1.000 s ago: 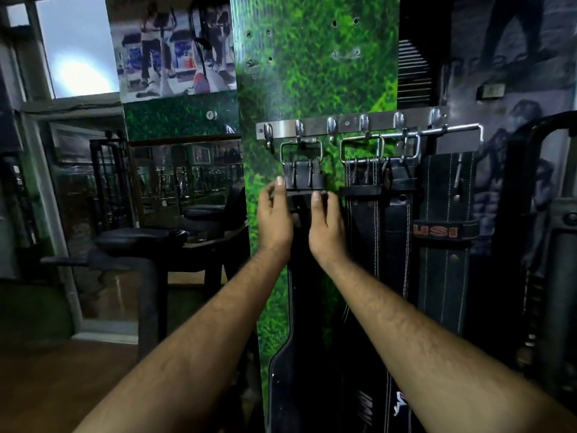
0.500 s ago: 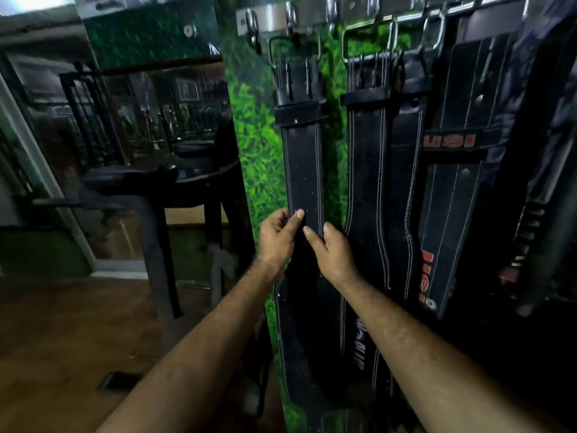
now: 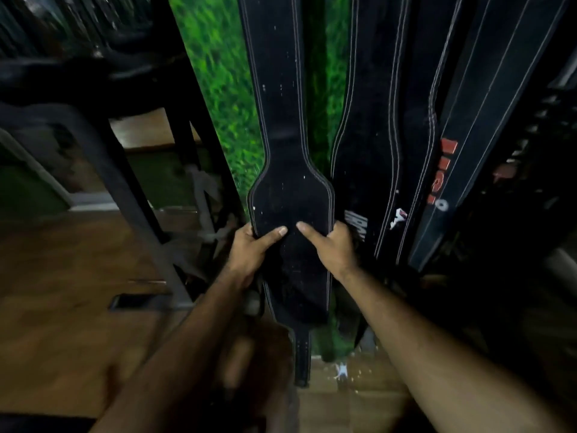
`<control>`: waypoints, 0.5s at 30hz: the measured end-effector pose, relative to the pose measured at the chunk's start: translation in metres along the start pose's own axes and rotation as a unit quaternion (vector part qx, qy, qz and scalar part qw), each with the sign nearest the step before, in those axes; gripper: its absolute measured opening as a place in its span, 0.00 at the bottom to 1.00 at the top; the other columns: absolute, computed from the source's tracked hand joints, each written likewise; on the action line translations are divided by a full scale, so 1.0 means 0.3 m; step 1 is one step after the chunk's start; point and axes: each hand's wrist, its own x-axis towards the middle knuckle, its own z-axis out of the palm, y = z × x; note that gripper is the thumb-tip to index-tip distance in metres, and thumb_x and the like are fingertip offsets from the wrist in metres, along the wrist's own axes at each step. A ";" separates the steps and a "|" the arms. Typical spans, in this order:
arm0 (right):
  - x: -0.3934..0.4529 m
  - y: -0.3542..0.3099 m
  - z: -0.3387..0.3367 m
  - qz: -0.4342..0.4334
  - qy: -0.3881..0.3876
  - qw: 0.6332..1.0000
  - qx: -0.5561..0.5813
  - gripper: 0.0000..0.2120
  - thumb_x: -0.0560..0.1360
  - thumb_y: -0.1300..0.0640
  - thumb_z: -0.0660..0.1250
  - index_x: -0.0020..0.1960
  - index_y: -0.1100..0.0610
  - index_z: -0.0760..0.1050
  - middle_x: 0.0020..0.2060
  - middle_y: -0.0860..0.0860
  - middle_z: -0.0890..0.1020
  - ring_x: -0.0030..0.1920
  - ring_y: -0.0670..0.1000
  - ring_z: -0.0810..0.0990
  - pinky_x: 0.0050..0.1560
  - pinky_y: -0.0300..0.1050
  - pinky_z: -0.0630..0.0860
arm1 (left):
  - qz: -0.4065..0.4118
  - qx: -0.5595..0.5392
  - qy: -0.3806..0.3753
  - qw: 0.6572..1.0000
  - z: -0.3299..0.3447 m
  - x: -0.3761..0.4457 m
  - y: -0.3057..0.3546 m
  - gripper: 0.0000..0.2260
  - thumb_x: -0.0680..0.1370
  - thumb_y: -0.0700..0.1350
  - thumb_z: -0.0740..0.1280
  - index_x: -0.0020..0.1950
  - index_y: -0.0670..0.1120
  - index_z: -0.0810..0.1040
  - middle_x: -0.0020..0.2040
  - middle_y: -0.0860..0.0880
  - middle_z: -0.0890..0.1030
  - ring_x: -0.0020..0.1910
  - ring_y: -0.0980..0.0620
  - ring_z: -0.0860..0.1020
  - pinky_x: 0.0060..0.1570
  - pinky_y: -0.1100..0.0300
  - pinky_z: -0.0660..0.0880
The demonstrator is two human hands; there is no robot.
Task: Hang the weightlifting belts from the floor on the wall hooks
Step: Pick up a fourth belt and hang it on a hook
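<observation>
Both hands' grip point(image 3: 292, 237) on hanging belt point(image 3: 290, 195)

This is a gym, dimly lit. Several black leather weightlifting belts point(image 3: 290, 104) with white stitching hang side by side against a wall at the right; one farther right carries red lettering point(image 3: 441, 170). Behind them the wall is faced with a panel of green artificial grass point(image 3: 218, 76). To the left stands the dark metal frame of an exercise machine point(image 3: 121, 170), its upper part padded in black, blurred in this view. The floor point(image 3: 62, 276) is brown wood-look boarding, with bits of white debris point(image 3: 342, 370) lying near the foot of the wall.
</observation>
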 end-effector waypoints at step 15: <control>-0.142 0.578 0.031 0.152 0.059 0.987 0.006 0.14 0.68 0.56 0.80 0.52 0.57 0.84 0.46 0.49 0.86 0.47 0.43 0.86 0.50 0.41 0.82 | -0.093 0.037 -0.003 0.995 0.031 -0.024 -0.547 0.13 0.71 0.35 0.76 0.50 0.51 0.81 0.42 0.61 0.86 0.46 0.63 0.84 0.46 0.67 0.78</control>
